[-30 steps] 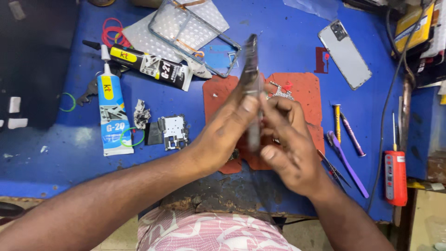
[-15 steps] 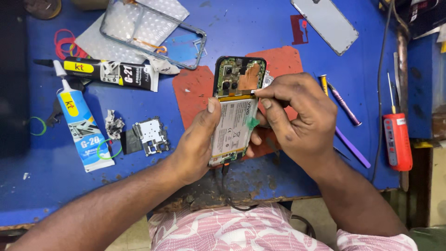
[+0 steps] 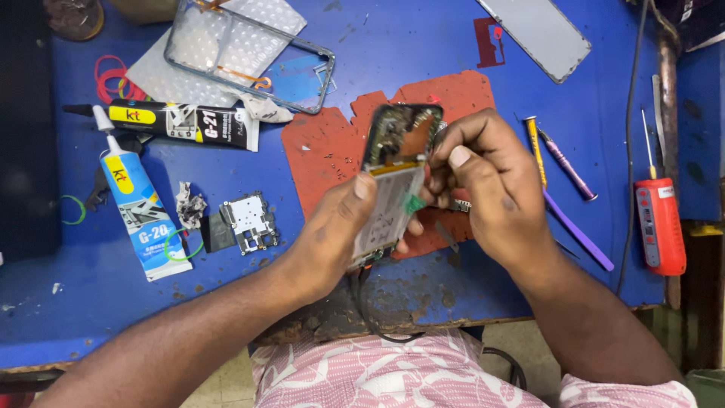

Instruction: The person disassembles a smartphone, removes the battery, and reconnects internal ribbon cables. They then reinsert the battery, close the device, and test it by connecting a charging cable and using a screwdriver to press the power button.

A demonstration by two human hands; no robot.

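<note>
Scuffed blue desk (image 3: 453, 45), ragged red mat (image 3: 325, 159), two glue tubes. My left hand (image 3: 332, 234) grips one opened phone (image 3: 396, 181); right hand (image 3: 491, 181) fingers pinch its edge.

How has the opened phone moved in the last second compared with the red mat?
Yes. The opened phone was edge-on to the camera over the red mat; now it has turned to show its insides, held by the left hand and right hand.

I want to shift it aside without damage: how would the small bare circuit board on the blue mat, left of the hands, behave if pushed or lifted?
The circuit board looks thin and flat, so probably light and stiff, sliding rather than rolling. Its exposed parts suggest fragility; edge grips seem safer. The crumpled scrap close beside it would likely get pushed along.
</note>
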